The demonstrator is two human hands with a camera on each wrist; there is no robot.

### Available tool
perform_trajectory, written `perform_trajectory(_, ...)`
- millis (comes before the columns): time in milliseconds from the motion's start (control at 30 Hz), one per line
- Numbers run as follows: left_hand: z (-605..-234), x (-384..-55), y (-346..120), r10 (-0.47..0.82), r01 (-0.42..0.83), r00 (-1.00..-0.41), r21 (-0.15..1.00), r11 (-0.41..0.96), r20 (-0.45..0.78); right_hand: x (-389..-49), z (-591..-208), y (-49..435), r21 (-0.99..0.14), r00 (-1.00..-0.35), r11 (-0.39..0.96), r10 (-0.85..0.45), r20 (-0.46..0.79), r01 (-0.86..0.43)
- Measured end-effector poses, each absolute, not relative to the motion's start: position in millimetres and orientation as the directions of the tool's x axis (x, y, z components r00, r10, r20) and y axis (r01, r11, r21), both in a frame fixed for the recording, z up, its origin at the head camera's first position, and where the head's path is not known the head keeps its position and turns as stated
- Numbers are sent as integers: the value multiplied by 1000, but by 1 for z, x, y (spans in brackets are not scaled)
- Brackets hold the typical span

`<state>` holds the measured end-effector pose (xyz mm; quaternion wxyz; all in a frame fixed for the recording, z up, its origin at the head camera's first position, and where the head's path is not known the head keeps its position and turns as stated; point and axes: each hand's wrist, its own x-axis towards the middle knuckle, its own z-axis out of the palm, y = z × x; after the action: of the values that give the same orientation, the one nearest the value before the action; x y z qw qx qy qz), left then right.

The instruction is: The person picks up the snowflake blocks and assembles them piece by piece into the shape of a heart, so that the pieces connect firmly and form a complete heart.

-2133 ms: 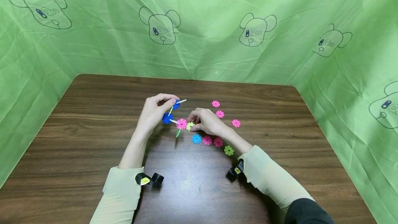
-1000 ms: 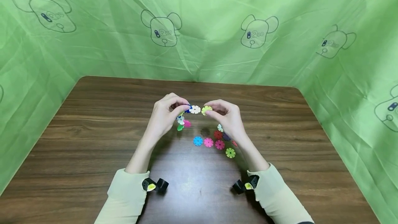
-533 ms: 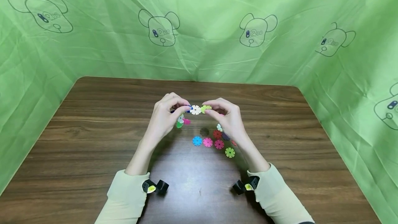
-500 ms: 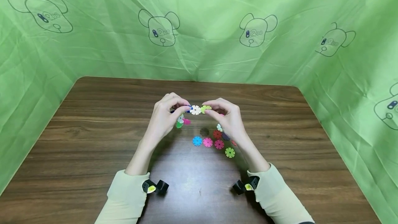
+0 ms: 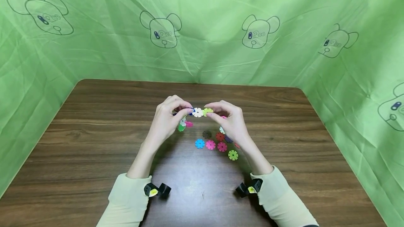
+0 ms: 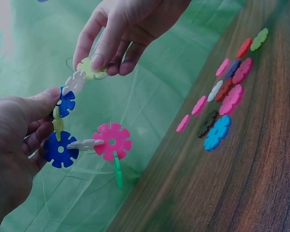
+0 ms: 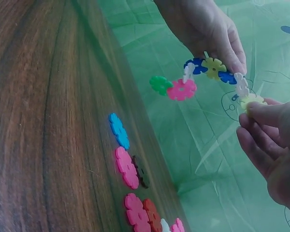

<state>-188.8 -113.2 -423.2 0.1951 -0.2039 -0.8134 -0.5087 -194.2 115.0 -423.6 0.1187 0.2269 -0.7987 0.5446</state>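
Note:
My left hand (image 5: 165, 119) pinches a blue slotted disc (image 6: 68, 103) in a linked chain of plastic interlocking discs, held above the table. From there the chain runs through a yellow disc (image 6: 58, 122), another blue disc (image 6: 67, 158) and a white disc (image 6: 84, 144) to a pink disc (image 6: 122, 149), with a green disc (image 6: 118, 170) at the end. At the other end is a white disc (image 5: 197, 112). Between thumb and fingers my right hand (image 5: 231, 120) pinches a yellow-green disc (image 7: 252, 100), its edge meeting that white disc; how deep the slots engage is unclear.
Loose discs lie on the wooden table (image 5: 94, 143) below my hands: a light blue disc (image 5: 200, 144), a dark disc (image 5: 207, 134), a lime disc (image 5: 233, 155), and several pink and red ones. Green cloth (image 5: 202, 59) surrounds the table's back and sides.
My right hand has lifted the yellow-green disc from the table to the chain's white end disc, and the gap between them has closed. My left hand has shifted right and turned the chain.

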Motion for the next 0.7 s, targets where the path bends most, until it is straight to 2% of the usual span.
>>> perform_trajectory(200,-423,-188,-112,136,522,-847,752,402,515,-192,-424,113,-843,-891,291,-182,415,-452)
perform_trajectory(700,-428,-187,-104,63,410,-907,837,362,417,-193,-429,105,-913,-931,187,-130,343,-362)
